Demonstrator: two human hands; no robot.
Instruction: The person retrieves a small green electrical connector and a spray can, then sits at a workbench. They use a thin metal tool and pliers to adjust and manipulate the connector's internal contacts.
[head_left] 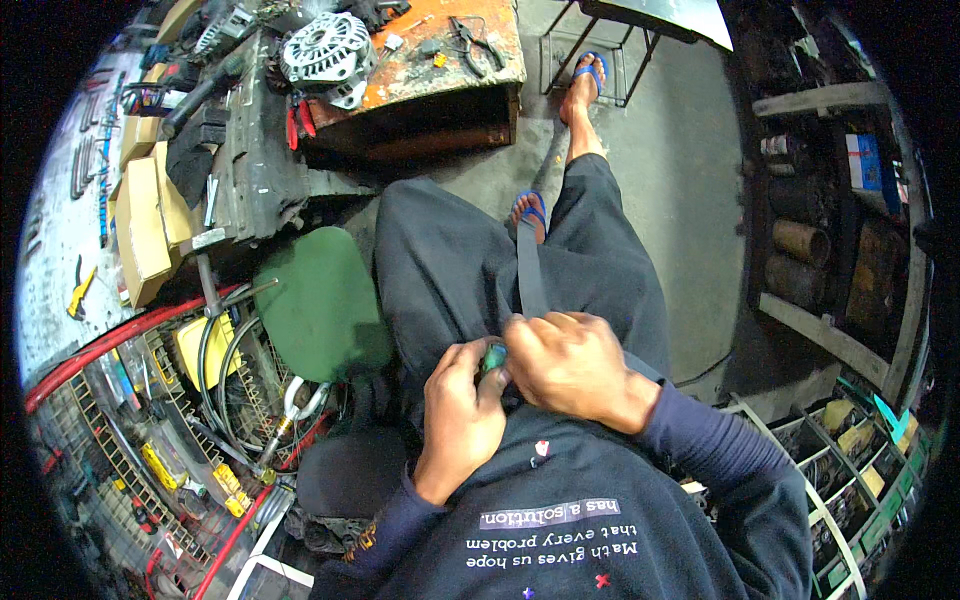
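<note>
Both hands meet in front of my belly, above my lap. My left hand (pixel 462 415) is closed round a small green-blue piece (pixel 493 357), which shows only between thumb and fingers; its kind is hard to tell. Curled into a loose fist, my right hand (pixel 575 368) presses close against that piece from the right, its knuckles slightly blurred. Whatever lies inside the right fist is hidden. A flat dark grey strip (pixel 530 265) runs from beside the right fist up across my trousers toward my foot.
An orange workbench (pixel 440 75) at the far left bears an alternator housing (pixel 325 55) and pliers (pixel 478 47). Left of my knee is a green seat (pixel 325 305). Wire baskets of tools (pixel 160 440) stand at left, a wooden shelf (pixel 820 330) at right.
</note>
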